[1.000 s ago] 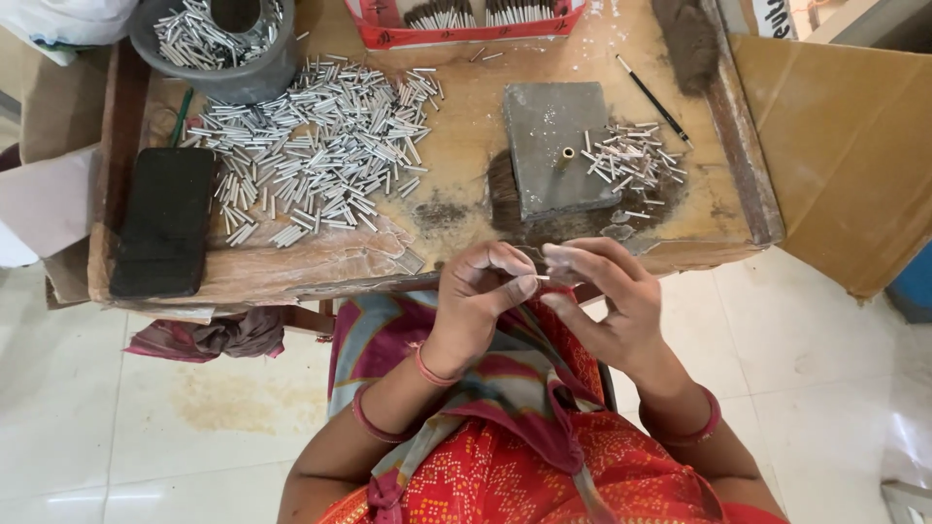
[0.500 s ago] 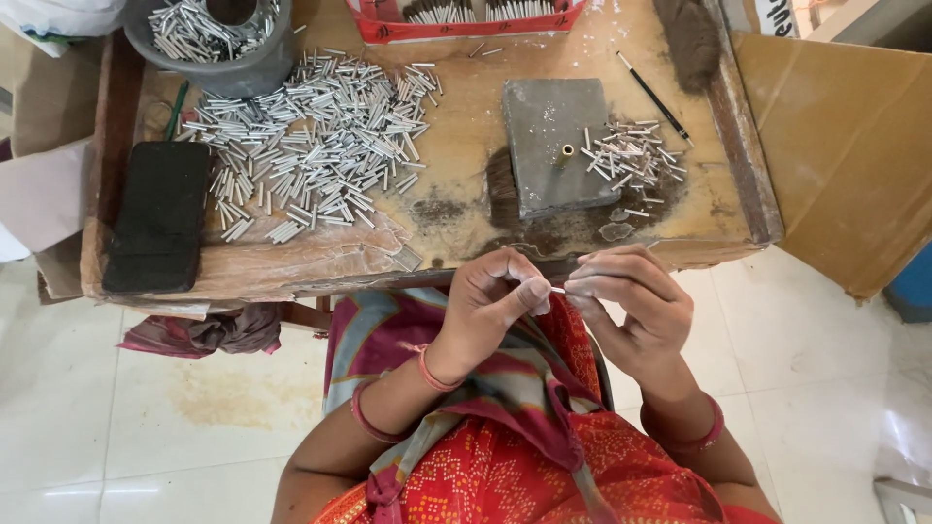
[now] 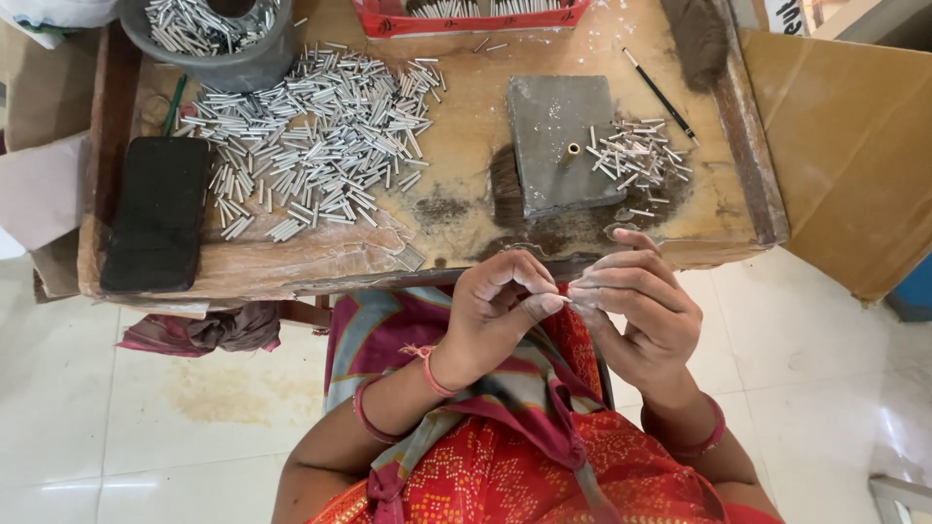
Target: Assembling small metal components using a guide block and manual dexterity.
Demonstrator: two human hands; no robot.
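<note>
Up top, grey tub (image 3: 228, 58) holds silvery tubes (image 3: 184, 24) — both hands' grips (image 3: 500, 301) (image 3: 641, 306) pinch one small tube (image 3: 566, 296).

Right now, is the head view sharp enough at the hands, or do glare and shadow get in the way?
Head view: evenly lit and sharp; left hand and right hand are clear, the small white tube pinched between them tiny but visible; soft glare only on the floor tiles; mild wide-angle bend at the wooden table.
</note>
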